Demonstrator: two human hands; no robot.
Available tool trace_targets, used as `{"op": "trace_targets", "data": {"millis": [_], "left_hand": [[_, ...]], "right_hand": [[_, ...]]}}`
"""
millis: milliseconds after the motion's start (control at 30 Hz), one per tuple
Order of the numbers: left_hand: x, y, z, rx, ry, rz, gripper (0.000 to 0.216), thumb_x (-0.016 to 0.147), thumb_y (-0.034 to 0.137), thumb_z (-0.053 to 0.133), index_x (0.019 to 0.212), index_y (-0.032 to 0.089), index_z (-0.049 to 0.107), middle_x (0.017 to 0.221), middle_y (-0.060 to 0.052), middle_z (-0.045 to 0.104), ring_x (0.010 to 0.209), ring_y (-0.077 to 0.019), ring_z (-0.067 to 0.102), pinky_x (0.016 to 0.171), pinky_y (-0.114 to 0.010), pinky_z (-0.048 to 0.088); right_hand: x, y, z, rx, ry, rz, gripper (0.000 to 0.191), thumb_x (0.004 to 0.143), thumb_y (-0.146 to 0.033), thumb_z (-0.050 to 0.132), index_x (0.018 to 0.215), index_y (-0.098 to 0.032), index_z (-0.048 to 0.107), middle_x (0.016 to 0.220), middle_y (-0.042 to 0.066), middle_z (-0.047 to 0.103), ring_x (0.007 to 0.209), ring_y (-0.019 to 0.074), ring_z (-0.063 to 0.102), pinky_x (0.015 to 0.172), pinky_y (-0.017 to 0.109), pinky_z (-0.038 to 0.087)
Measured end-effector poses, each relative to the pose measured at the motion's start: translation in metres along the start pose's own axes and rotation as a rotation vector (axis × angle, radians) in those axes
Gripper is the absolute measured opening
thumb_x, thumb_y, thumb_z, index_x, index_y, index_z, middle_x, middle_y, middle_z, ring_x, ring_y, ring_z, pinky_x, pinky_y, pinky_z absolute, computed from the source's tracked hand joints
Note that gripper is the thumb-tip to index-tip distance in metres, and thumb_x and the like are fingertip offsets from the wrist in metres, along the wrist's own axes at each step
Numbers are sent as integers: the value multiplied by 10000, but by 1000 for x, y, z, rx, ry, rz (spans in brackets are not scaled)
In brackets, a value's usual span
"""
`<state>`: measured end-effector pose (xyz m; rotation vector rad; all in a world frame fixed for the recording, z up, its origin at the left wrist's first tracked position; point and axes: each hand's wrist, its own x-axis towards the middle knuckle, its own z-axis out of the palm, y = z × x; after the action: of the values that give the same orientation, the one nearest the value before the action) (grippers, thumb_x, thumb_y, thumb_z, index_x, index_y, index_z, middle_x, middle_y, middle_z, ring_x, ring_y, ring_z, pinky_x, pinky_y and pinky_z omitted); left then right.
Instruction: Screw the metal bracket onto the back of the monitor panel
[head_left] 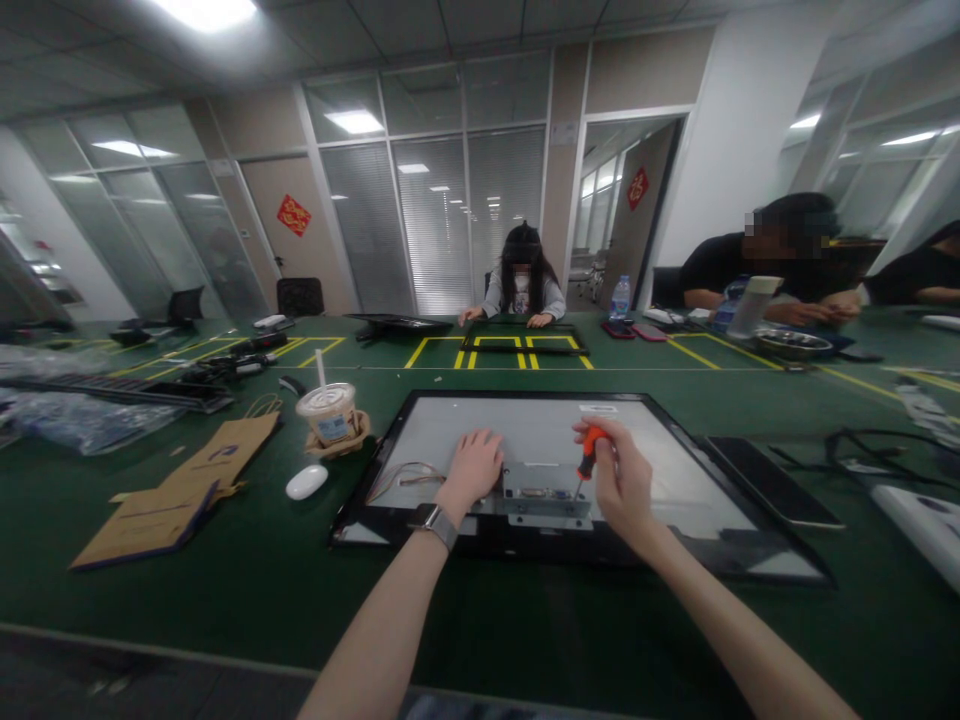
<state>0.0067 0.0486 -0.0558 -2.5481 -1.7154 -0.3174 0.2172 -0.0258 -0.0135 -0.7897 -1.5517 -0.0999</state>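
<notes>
A flat display panel point(427, 425) with a black frame lies back side up on the green table before me. Near its front edge is a metal bracket point(547, 480) with video ports. My right hand point(622, 475) grips an orange and black screwdriver point(589, 450), its tip down at the bracket's right part; whether it sits in a screw is too small to tell. My left hand point(474, 465) rests flat on the panel just left of the bracket, fingers stretched out. Thin wires point(405, 475) lie on the panel left of that hand.
To the left stand a drink cup point(330, 415) in a cardboard holder, a white mouse point(307, 482) and a brown paper bag point(180, 490). A black phone-like slab point(772, 480) lies at right, near cables. Across the table a person point(523, 275) touches a black frame point(525, 338).
</notes>
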Motion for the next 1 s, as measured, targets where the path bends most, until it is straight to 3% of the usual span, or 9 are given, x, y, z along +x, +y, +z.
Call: {"op": "trace_targets", "data": {"millis": [400,1000], "left_hand": [[0,0,-1,-3,-6,-1,414,1021,277,369,1389,188,537,1492,-122,517,1376,-266,467,1148,-447,360],[-1,1,-2,-1,-10,-7,423,1027,277,367,1406,180,529,1499,-118,511,1381,-269,466,1160,-438,352]], "right_hand": [[-1,7,2,54,0,69,283,1049,-274,351,1191,-233,592,955,73,711,810,193,703,712,369,582],[3,3,-1,47,-13,41,240,1031,-249,372,1124,-226,592,857,49,687,741,183,674,664,334,557]]}}
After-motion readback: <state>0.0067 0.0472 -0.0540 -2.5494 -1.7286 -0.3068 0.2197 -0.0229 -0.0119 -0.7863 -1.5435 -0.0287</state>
